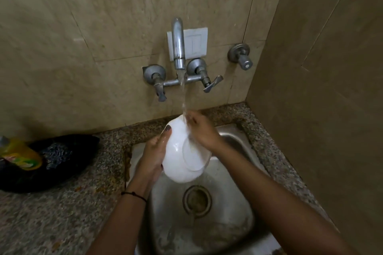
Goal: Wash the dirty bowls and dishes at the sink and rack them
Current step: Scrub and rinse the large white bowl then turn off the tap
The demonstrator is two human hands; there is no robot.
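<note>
A white bowl [179, 157] is held tilted over the steel sink [232, 209], base turned toward the camera, just under the running stream of water [184, 97] from the wall tap [178, 43]. The bowl is gripped by the left hand [154, 151] from its left side, thumb pressed on the outer wall near the rim, fingers curled behind it. The right hand [202, 128] is laid on the upper right edge of the bowl, fingers bent together in the stream where water hits; whether the rim is pinched by them cannot be told, blur there. A thin black cord [133, 194] is worn on the left wrist. The drain [196, 201] is seen below the bowl, well apart. On the speckled counter [62, 213] to the left, a yellow bottle [20, 154] is lying on a black bag [60, 157]. A white switch plate [194, 42] is mounted behind the tap.
</note>
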